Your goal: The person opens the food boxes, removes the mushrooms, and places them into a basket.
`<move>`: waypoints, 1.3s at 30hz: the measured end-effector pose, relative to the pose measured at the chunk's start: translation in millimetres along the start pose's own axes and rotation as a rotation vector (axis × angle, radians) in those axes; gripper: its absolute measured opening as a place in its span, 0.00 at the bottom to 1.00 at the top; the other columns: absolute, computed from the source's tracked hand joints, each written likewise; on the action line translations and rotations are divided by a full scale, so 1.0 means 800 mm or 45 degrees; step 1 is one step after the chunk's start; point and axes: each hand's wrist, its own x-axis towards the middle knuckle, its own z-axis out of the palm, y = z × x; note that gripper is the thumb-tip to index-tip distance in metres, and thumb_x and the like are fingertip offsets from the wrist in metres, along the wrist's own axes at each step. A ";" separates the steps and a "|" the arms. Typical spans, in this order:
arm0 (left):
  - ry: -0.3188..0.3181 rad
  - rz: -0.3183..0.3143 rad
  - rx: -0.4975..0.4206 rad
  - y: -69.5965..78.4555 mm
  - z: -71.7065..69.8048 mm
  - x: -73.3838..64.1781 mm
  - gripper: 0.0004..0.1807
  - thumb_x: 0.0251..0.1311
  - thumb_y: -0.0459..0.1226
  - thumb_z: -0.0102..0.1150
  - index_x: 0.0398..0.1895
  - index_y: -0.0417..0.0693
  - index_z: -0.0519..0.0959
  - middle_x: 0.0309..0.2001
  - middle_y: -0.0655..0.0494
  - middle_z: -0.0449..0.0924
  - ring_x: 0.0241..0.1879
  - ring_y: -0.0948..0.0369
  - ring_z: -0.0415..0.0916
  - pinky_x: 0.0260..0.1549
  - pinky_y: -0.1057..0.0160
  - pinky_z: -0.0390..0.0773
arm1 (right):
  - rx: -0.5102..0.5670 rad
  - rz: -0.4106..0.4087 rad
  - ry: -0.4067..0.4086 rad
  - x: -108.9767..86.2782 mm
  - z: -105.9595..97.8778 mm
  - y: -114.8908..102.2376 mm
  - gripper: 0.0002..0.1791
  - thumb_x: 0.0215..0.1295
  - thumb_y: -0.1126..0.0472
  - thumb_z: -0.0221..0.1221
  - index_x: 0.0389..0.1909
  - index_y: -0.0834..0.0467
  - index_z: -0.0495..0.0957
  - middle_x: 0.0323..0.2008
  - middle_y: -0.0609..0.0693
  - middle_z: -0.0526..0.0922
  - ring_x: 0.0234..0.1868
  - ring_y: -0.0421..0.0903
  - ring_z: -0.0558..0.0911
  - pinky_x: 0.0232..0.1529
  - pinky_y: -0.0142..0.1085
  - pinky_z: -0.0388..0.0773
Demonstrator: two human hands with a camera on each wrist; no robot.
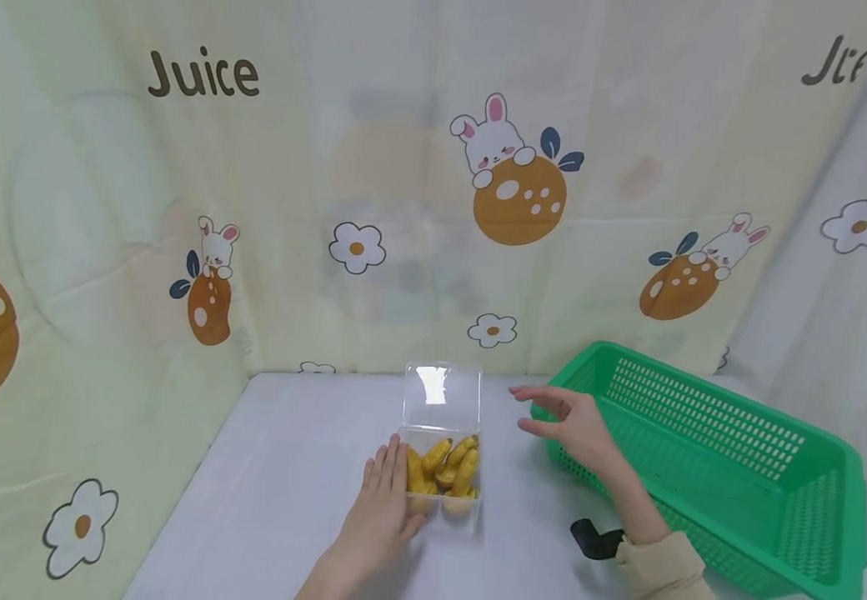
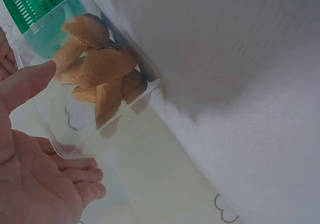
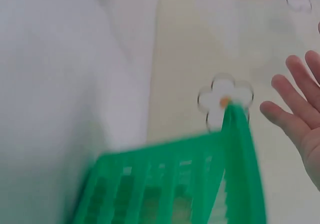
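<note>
A clear plastic box [image 1: 443, 506] stands on the white table with its lid [image 1: 458, 408] raised at the back. Inside lie several small yellow bananas [image 1: 465, 473], which look browner with dark tips in the left wrist view [image 2: 107, 66]. Along the box's left side lies my left hand [image 1: 383, 493], its fingers straight; whether it touches the wall I cannot tell. My right hand [image 1: 570, 421] hovers between the box and the green basket [image 1: 711, 533], fingers spread and nothing in them. The right wrist view shows that same hand [image 3: 302, 102] with its fingers apart beside the blurred basket rim.
The perforated green basket takes up the right side of the table. A black strap-like thing [image 1: 597, 540] is by my right wrist. Behind the table [image 1: 276, 475] hangs a patterned curtain [image 1: 403, 167], with more cloth at both sides.
</note>
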 end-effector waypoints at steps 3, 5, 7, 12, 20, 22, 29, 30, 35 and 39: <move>-0.004 -0.008 0.006 -0.001 -0.002 0.001 0.48 0.54 0.44 0.62 0.66 0.24 0.48 0.68 0.30 0.42 0.67 0.40 0.43 0.63 0.46 0.48 | 0.016 -0.050 -0.084 0.007 0.024 -0.010 0.17 0.53 0.60 0.66 0.45 0.59 0.80 0.51 0.53 0.79 0.56 0.47 0.73 0.59 0.52 0.63; -0.008 -0.016 0.002 -0.002 -0.003 0.002 0.48 0.54 0.44 0.63 0.66 0.24 0.48 0.68 0.30 0.42 0.67 0.40 0.43 0.63 0.46 0.48 | 0.021 -0.089 -0.139 0.011 0.040 -0.015 0.16 0.53 0.64 0.66 0.45 0.60 0.80 0.51 0.52 0.79 0.57 0.48 0.72 0.60 0.50 0.62; -0.004 -0.019 0.005 -0.002 -0.005 0.002 0.48 0.54 0.44 0.63 0.66 0.24 0.49 0.68 0.30 0.43 0.67 0.40 0.43 0.63 0.46 0.49 | 0.015 -0.102 -0.188 0.015 0.058 -0.020 0.16 0.54 0.67 0.65 0.45 0.59 0.80 0.51 0.51 0.79 0.58 0.49 0.72 0.60 0.49 0.62; 0.011 -0.015 0.003 -0.004 -0.007 0.003 0.47 0.53 0.43 0.64 0.65 0.23 0.50 0.68 0.30 0.44 0.67 0.40 0.45 0.63 0.45 0.50 | -0.023 -0.089 -0.314 0.022 0.099 -0.029 0.16 0.54 0.68 0.64 0.46 0.60 0.79 0.51 0.52 0.79 0.58 0.51 0.72 0.59 0.49 0.63; -0.025 -0.019 -0.017 -0.006 -0.009 -0.002 0.46 0.54 0.43 0.63 0.66 0.24 0.50 0.68 0.31 0.44 0.67 0.40 0.44 0.62 0.45 0.49 | -0.048 -0.003 -0.368 0.025 0.139 -0.019 0.19 0.53 0.70 0.64 0.48 0.64 0.78 0.49 0.58 0.79 0.55 0.57 0.74 0.54 0.55 0.67; -0.033 -0.019 -0.002 -0.006 -0.009 -0.004 0.46 0.54 0.43 0.63 0.65 0.23 0.50 0.68 0.30 0.44 0.67 0.40 0.44 0.62 0.45 0.50 | -0.066 0.018 -0.367 0.024 0.143 -0.017 0.19 0.53 0.69 0.65 0.49 0.63 0.78 0.49 0.56 0.80 0.53 0.56 0.75 0.53 0.53 0.69; -0.052 -0.032 0.012 -0.008 -0.008 -0.008 0.47 0.54 0.44 0.63 0.66 0.23 0.49 0.68 0.31 0.43 0.67 0.41 0.43 0.62 0.45 0.49 | -0.156 0.015 -0.342 0.025 0.156 -0.013 0.20 0.53 0.66 0.66 0.49 0.62 0.78 0.47 0.54 0.81 0.48 0.55 0.79 0.48 0.47 0.75; -0.052 -0.029 0.010 -0.008 -0.007 -0.008 0.47 0.54 0.44 0.63 0.66 0.23 0.49 0.68 0.30 0.43 0.67 0.40 0.43 0.62 0.45 0.49 | -0.166 0.019 -0.340 0.025 0.157 -0.012 0.20 0.53 0.66 0.66 0.49 0.63 0.78 0.47 0.55 0.81 0.48 0.55 0.79 0.48 0.47 0.75; -0.041 -0.016 0.008 -0.008 -0.005 -0.008 0.47 0.54 0.44 0.63 0.66 0.23 0.50 0.68 0.30 0.43 0.67 0.40 0.42 0.62 0.44 0.49 | -0.203 0.048 -0.342 0.025 0.164 -0.015 0.20 0.52 0.68 0.66 0.49 0.65 0.77 0.48 0.57 0.80 0.49 0.57 0.78 0.48 0.47 0.75; -0.038 -0.019 0.001 -0.007 -0.005 -0.007 0.48 0.54 0.44 0.63 0.66 0.24 0.49 0.68 0.30 0.43 0.67 0.41 0.42 0.63 0.45 0.48 | -0.201 0.057 -0.361 0.028 0.168 -0.015 0.22 0.51 0.68 0.66 0.49 0.67 0.77 0.49 0.58 0.79 0.50 0.58 0.77 0.49 0.47 0.73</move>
